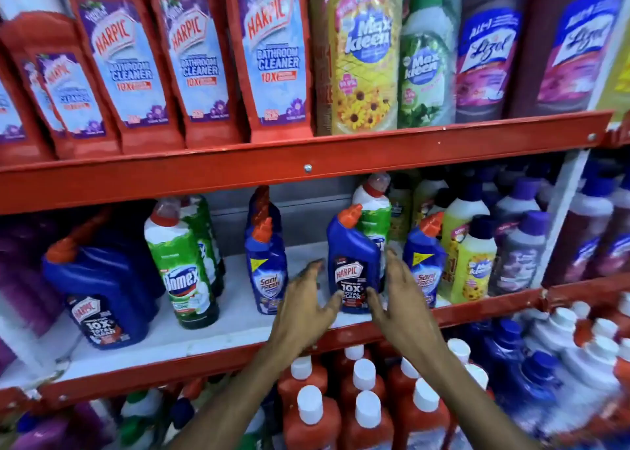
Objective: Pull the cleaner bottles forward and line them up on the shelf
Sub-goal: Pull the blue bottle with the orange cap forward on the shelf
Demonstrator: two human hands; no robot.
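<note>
A blue Harpic bottle with an orange cap stands upright near the front of the middle shelf. My left hand is just left of it with fingers spread, the thumb touching its lower label. My right hand is against its right side, fingers apart and curved around it. Blue Sani Fresh bottles stand on either side. A green Domex bottle and a large blue Harpic bottle stand further left.
A second Domex bottle stands right behind the small Harpic. Yellow and purple bottles crowd the shelf's right end. Red Harpic bottles fill the shelf above; red white-capped bottles sit below. The red shelf lip runs in front.
</note>
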